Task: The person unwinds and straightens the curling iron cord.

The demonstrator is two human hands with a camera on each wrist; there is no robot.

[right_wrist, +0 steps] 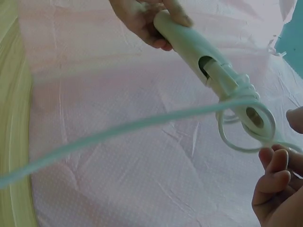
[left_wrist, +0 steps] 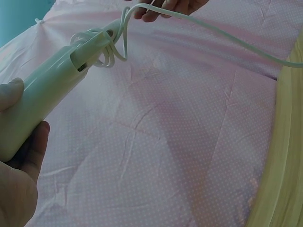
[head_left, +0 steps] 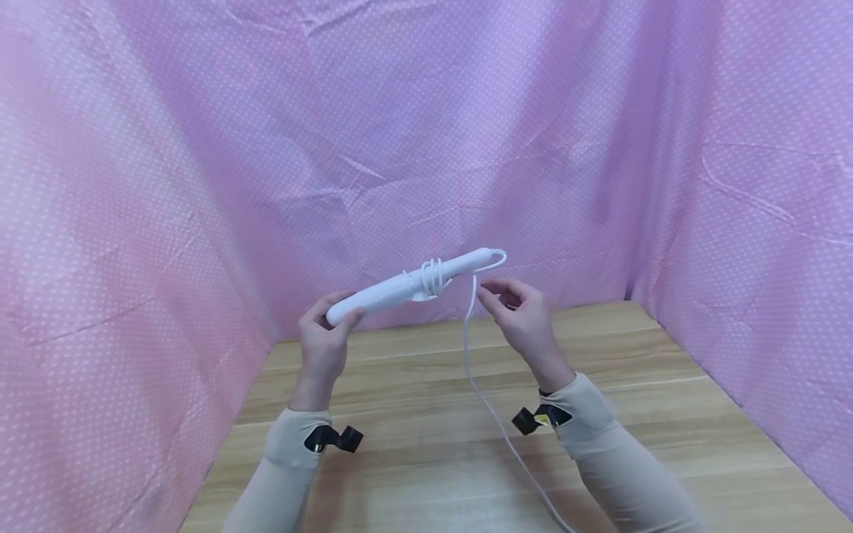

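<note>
A white curling iron is held up at a slant above the wooden table. My left hand grips its thick end, thumb on the near side and fingers round the back. Several turns of white cord wrap round the iron's middle. The cord also bends in a loop at the thin far end. My right hand is beside that end, fingers bent. In the right wrist view its thumb stands apart from the fingertips, which are right at the cord loop.
From the iron the loose cord hangs down and runs towards the table's near edge between both forearms. Pink dotted cloth walls in the wooden table at the back and both sides. Each wrist wears a small black camera.
</note>
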